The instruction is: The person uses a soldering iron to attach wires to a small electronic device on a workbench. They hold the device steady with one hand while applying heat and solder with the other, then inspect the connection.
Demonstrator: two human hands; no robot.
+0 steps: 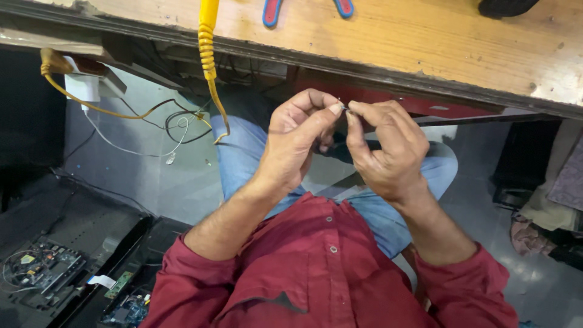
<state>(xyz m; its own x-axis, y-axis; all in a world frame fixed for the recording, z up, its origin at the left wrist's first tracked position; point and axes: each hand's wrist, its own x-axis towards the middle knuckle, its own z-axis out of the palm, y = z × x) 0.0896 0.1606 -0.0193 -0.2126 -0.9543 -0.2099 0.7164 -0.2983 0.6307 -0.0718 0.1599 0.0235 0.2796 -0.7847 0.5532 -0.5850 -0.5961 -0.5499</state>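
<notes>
My left hand (297, 143) and my right hand (382, 149) meet in front of my chest, just below the edge of a wooden workbench (425, 42). Between the thumb and forefinger tips of both hands sits a tiny dark metal part (344, 108), too small to identify. Both hands pinch it from opposite sides. A dark wire seems to run behind my left fingers. I wear a red shirt and blue jeans.
A yellow coiled cable (208, 54) hangs off the bench edge to the left of my hands. Red-and-blue plier handles (271, 11) lie on the bench top. Circuit boards (45, 267) and an opened black panel lie on the floor at lower left; cloth is piled at right.
</notes>
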